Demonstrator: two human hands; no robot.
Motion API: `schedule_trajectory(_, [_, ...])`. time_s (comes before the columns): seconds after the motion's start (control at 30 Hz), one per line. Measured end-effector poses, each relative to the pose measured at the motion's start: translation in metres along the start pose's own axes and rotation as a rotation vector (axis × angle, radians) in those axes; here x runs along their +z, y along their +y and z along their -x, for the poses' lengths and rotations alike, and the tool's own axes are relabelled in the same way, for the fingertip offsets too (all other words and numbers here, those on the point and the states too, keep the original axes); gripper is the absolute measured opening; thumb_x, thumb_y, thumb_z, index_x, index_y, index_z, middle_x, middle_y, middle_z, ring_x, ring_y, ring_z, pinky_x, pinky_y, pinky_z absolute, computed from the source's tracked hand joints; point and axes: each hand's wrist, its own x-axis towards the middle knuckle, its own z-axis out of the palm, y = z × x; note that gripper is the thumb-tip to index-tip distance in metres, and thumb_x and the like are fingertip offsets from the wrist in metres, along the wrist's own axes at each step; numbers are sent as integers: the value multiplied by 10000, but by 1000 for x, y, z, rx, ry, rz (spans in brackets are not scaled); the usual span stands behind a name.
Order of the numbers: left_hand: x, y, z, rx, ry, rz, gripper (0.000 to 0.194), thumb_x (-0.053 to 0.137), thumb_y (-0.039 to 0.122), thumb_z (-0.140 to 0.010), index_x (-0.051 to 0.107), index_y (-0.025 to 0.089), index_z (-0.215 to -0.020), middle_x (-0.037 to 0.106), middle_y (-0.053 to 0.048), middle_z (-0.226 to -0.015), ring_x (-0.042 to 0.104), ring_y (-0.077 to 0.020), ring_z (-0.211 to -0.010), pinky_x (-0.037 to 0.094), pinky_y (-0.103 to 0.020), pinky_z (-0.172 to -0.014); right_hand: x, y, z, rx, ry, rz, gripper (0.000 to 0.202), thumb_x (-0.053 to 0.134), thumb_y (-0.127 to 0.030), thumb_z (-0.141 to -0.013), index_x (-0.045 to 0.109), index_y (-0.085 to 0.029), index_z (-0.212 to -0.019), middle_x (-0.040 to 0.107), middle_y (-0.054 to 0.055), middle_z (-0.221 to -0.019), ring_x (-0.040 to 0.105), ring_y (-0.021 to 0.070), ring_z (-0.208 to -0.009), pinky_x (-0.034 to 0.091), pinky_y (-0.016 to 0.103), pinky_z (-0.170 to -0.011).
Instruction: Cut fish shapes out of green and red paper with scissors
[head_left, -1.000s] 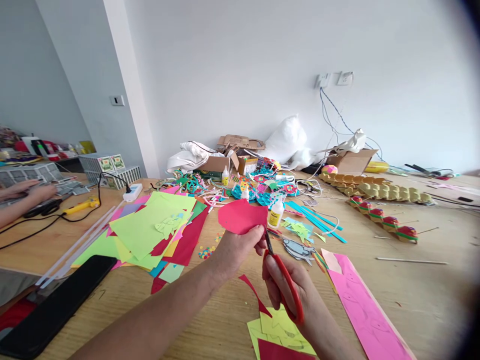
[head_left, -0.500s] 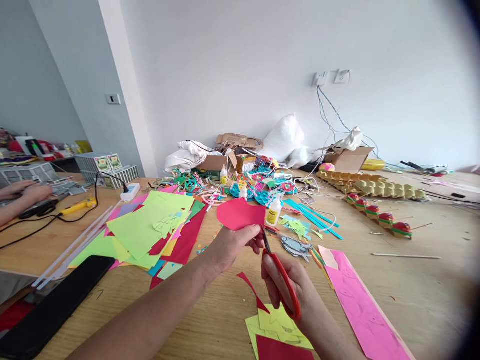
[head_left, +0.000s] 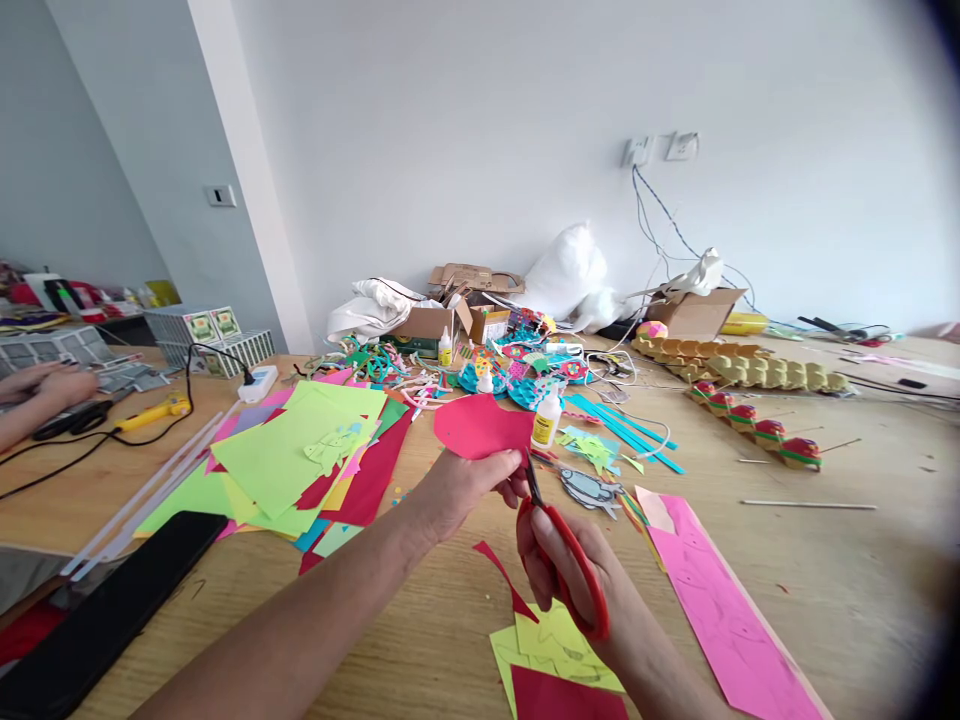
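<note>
Between thumb and fingers, my left hand (head_left: 472, 492) pinches a piece of red paper (head_left: 480, 425) with a rounded outline, held above the table. My right hand (head_left: 574, 570) grips red-handled scissors (head_left: 576, 560), their dark blades pointing up at the paper's lower right edge, close to my left fingertips. Below, a curved red paper offcut (head_left: 501, 572) lies partly over yellow-green sheets with pencil drawings (head_left: 559, 645). A dark red paper piece (head_left: 566, 695) covers their near edge. Just behind the blades stands a white glue bottle (head_left: 546, 420). A grey-blue paper fish (head_left: 590, 490) lies right of it.
Coloured paper sheets (head_left: 292, 450) are heaped left, near a long black object (head_left: 112, 610). Pink paper with drawings (head_left: 727, 600) lies right, below an egg-carton caterpillar (head_left: 757, 425). Cardboard boxes (head_left: 424, 325) and craft scraps line the wall. Another person's hands (head_left: 56, 390) show far left.
The scissor handles have spread apart a little, and my right hand has shifted slightly. My left hand and the red paper stay nearly still. The view has moved slightly.
</note>
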Motion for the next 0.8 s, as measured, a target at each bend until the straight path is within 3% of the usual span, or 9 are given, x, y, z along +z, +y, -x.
schedule_trajectory(0.8, [-5,8,1,-50,-64,-2,144,554,259,-694,593,124,-663,596,-17,-591,560,-109,-547,432,-223,-507,-1,1,0,42,-5,18,503,411,-673,-750,401,-218,-537,376,-74,-325,306,75,-301,203,206,-338])
